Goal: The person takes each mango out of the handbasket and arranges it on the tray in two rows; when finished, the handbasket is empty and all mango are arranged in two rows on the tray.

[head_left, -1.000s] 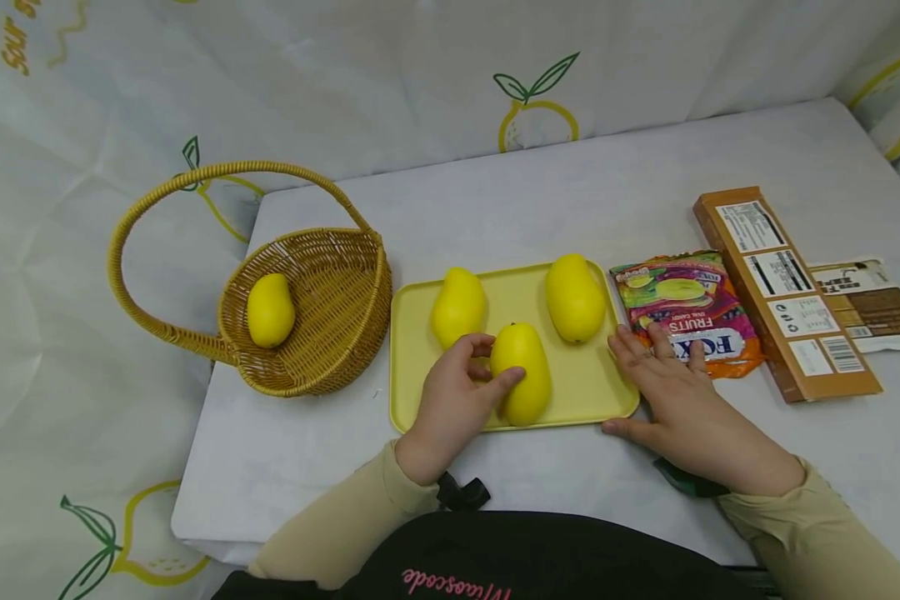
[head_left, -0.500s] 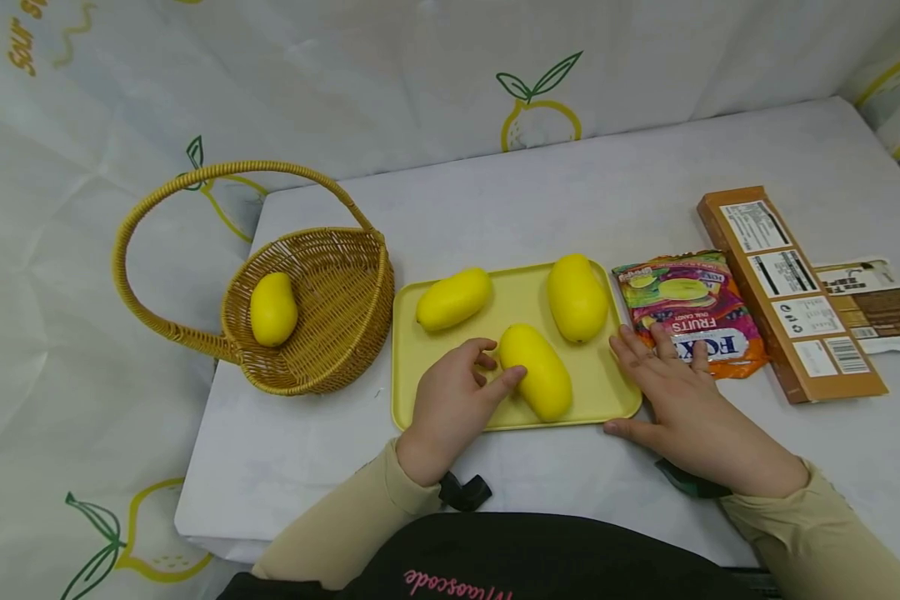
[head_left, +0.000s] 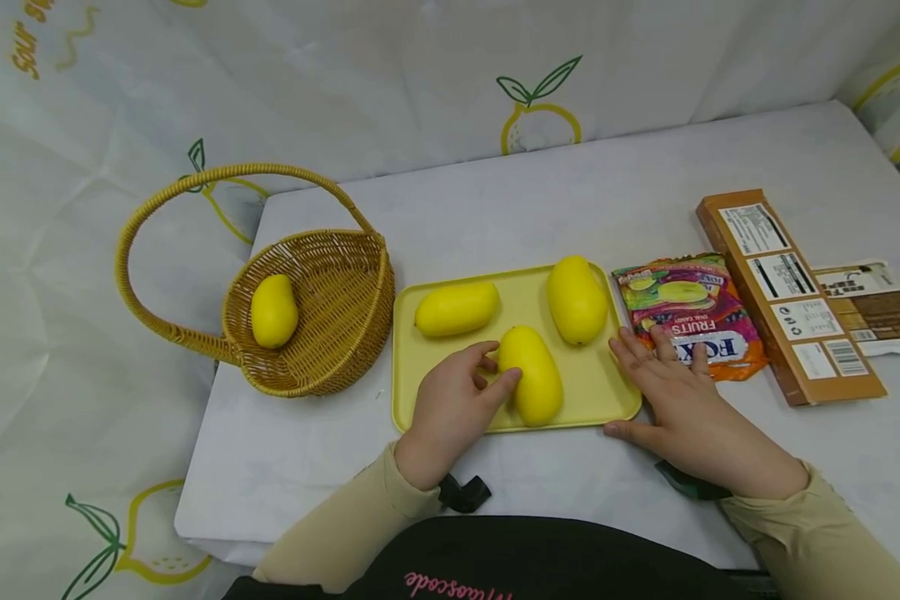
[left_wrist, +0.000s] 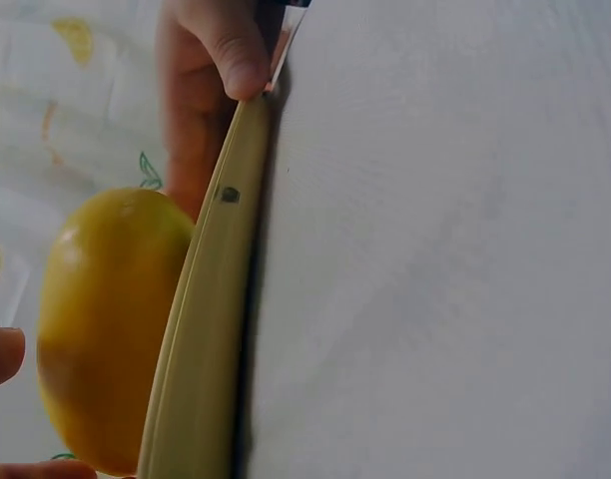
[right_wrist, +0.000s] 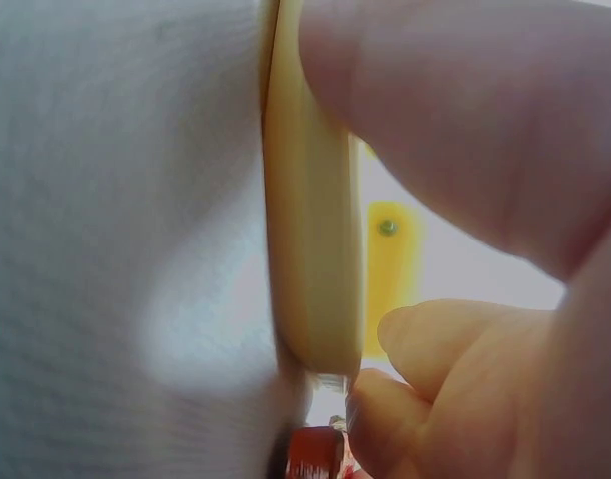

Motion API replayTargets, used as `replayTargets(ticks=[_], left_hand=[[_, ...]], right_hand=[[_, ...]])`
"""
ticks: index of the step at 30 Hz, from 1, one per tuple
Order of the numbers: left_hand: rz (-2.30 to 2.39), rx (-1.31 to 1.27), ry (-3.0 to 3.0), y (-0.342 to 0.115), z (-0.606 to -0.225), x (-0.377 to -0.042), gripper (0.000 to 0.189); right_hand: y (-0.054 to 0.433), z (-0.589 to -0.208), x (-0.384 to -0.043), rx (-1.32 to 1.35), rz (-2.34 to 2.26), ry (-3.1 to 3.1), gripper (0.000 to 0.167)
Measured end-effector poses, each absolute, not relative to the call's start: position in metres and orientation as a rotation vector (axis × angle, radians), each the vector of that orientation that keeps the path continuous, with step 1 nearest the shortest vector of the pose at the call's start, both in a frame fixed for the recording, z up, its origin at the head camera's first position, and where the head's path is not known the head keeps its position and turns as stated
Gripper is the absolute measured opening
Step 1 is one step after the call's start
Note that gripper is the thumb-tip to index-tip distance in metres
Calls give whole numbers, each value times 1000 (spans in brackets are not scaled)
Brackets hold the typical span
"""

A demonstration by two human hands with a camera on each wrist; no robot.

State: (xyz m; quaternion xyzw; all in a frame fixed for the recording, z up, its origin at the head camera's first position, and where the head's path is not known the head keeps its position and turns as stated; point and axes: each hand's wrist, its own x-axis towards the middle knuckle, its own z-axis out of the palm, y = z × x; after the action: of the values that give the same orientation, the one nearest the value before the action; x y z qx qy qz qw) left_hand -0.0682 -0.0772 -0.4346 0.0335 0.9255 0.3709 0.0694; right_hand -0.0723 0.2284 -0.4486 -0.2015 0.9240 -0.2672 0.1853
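Observation:
On a yellow tray [head_left: 420,367] lie three yellow mangoes: a back left mango [head_left: 457,309], a back right mango [head_left: 576,300] and a front mango [head_left: 530,375]. My left hand [head_left: 450,404] is over the tray's front left part, fingers loosely bent. Its thumb tip overlaps the left side of the front mango in the head view; the left wrist view shows thumb and finger beside that mango [left_wrist: 111,329], not wrapped round it. With fingers spread, my right hand [head_left: 682,408] rests at the tray's right edge, its thumb [right_wrist: 465,120] against the rim.
A wicker basket [head_left: 345,342] with a tall handle stands left of the tray, one mango [head_left: 273,311] inside. To the right lie a candy bag [head_left: 678,292] partly under my right fingertips, a long brown box [head_left: 787,292] and a flat packet [head_left: 888,312].
The back left mango has swung from upright to sideways across the tray. The front mango has tilted and rocked partly back, now slightly further right. Both hands stay nearly where they were.

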Motion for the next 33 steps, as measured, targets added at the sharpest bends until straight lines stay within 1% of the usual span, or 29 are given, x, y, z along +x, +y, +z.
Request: replayTargets(ticks=[5,10,14,18,21,23,25,29,31,33], left_hand=[[1061,167,2876,-84,-422,-60,51],[1213,218,2911,-104,-403,-53,41],[1389,128,2852,-133,-384,-56,31],[1346,-38,2907,-171,-358,-64,27],[1283,-168,2957,-204,-335,-73,32],[1314,-277,2914,-228,-321,-80,40],[1490,-380,2773,-252,-311,-88,52],[1981,-562,2252,-293,-304,-106,73],[2124,-650,2031,-305,-306,-113,78],[2142,-735,1935,-310,-308,-121,81]], right_hand=[[228,-449,-73,-579,-767,2603,112],[227,-450,-74,-578,-765,2598,113],[229,-450,-74,-574,-752,2594,113],[230,-451,-73,-571,-748,2594,113],[230,-451,-73,-567,-750,2592,113],[230,-451,-73,-566,-751,2592,113],[230,-451,-73,-566,-756,2592,113],[229,-451,-74,-565,-759,2590,113],[229,-451,-74,-562,-755,2591,114],[229,-451,-74,-560,-754,2589,114]])
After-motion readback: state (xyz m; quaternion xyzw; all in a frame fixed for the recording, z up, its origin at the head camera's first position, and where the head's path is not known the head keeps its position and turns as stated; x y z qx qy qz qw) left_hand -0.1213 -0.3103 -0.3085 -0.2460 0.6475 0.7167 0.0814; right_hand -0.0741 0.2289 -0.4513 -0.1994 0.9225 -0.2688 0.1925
